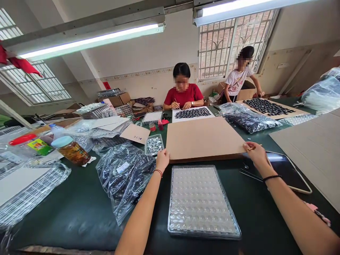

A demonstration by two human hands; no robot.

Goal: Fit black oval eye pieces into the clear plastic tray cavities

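Between my two hands lies a large flat brown cardboard sheet (204, 138). My left hand (163, 159) pinches its near left corner, and its near right corner is gripped by my right hand (255, 152). Just in front of the cardboard, a clear plastic tray (203, 202) with rows of round dimples sits on the dark green table. A small container of silvery round pieces (154, 144) stands beyond my left hand. Near my right wrist are a pair of tweezers (251, 175) and a tablet-like dark device (284, 170).
Left of my arm lies a clear plastic bag with dark contents (124, 173). A jar with a blue lid (70, 150) stands farther left. Across the table, a person in red (183, 94) works over black pieces on a white sheet; another person (237, 81) stands right. Large cardboard (313, 152) covers the right side.
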